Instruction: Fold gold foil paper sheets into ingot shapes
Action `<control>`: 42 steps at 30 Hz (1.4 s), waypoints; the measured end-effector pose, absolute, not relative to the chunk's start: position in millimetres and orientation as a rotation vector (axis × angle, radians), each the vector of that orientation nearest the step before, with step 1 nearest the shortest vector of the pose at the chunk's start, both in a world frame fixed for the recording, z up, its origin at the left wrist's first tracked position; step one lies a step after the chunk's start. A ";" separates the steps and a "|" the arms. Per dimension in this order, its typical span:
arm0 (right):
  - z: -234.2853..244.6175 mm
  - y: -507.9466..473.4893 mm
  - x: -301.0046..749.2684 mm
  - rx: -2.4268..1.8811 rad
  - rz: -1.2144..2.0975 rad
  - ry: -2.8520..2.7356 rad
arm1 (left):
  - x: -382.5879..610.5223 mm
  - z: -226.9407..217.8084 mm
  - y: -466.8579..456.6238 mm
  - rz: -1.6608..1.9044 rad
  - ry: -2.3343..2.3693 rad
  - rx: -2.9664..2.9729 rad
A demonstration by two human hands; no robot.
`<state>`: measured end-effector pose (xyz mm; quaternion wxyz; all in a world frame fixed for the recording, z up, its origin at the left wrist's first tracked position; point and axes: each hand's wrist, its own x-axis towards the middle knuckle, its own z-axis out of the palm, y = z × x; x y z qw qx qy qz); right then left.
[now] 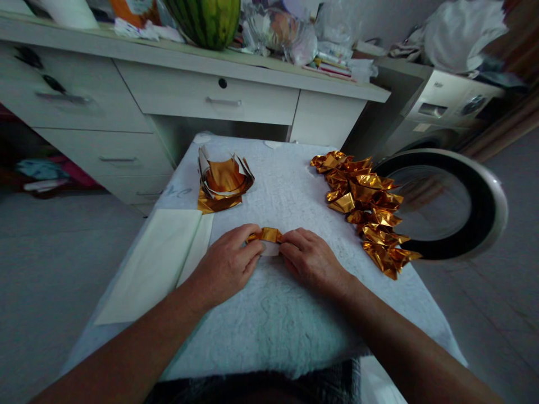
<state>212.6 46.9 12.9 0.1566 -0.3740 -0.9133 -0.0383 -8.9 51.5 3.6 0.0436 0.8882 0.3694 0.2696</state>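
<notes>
Between my two hands is a small piece of gold foil paper, partly folded, with a pale underside showing below it. My left hand pinches its left end, fingers curled. At the right end, the fingers of my right hand are closed on the same paper. Beyond my left hand stands a curled stack of gold foil sheets. A long pile of folded gold foil pieces runs along the right side of the cloth-covered table.
White paper sheets lie at the table's left. An open washing machine door juts out close to the right edge. Behind is a white desk with drawers, bearing a watermelon and plastic bags.
</notes>
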 end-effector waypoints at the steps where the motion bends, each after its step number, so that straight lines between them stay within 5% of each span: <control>1: 11.9 46.2 213.9 -1.068 -0.099 -2.608 | -8.4 3.3 50.2 0.807 1.108 2.730; 24: 1.1 43.7 216.4 -1.145 0.185 -2.408 | -7.6 2.3 48.8 0.816 1.494 2.611; 42: -0.8 43.2 216.4 -1.187 0.208 -2.361 | -7.1 -0.3 49.0 0.887 1.235 2.879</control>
